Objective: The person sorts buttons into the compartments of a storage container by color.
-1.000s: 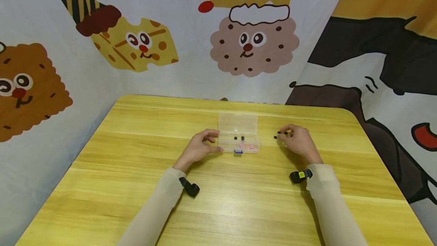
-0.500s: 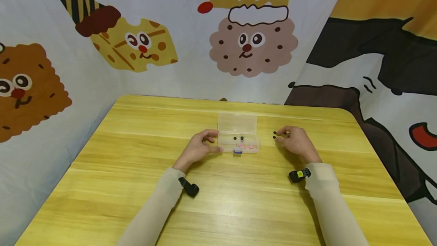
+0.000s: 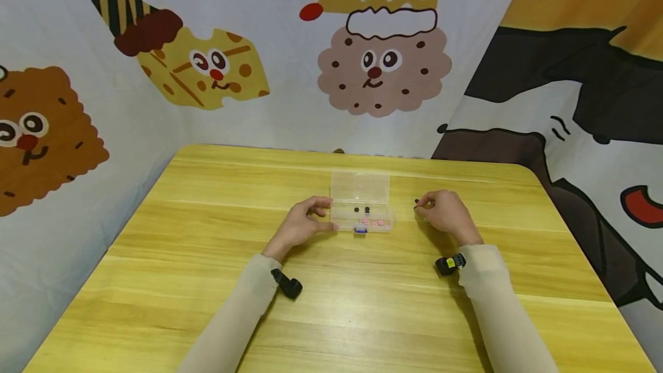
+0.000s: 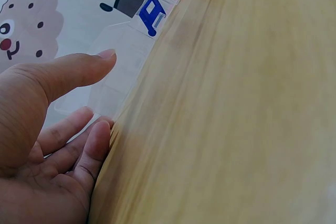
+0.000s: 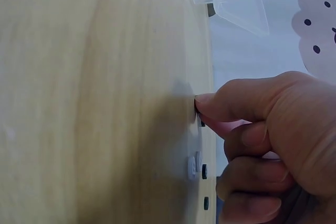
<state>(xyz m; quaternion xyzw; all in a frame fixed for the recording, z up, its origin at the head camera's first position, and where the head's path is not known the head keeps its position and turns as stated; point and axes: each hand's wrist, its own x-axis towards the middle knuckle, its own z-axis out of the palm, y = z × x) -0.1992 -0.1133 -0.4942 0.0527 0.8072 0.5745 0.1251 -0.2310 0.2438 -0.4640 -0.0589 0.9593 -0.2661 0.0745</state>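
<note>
A clear divided box (image 3: 344, 224) stands with its lid (image 3: 360, 187) laid back, black pieces (image 3: 367, 210) in the rear row and pink rings (image 3: 380, 223) in front. Thumb and fingers of my left hand (image 3: 299, 224) grip its left end; the left wrist view shows this hand (image 4: 44, 93) and the blue latch (image 4: 152, 14). Right of the box, my right hand (image 3: 446, 212) pinches a small dark piece (image 5: 196, 106) at the tabletop, seen edge-on in the right wrist view. Another black piece (image 3: 416, 201) lies by the fingertips. Under the hand (image 5: 294, 124) are black (image 5: 205, 171) and whitish pieces (image 5: 192, 167).
The wooden table (image 3: 331, 304) has its back edge against a cartoon-printed cloth (image 3: 290, 125). Black devices are strapped to the left wrist (image 3: 288, 285) and the right wrist (image 3: 446, 265).
My right hand has moved slightly left, and its thumb and finger have closed together on a black piece. My left hand and the box stay in place.
</note>
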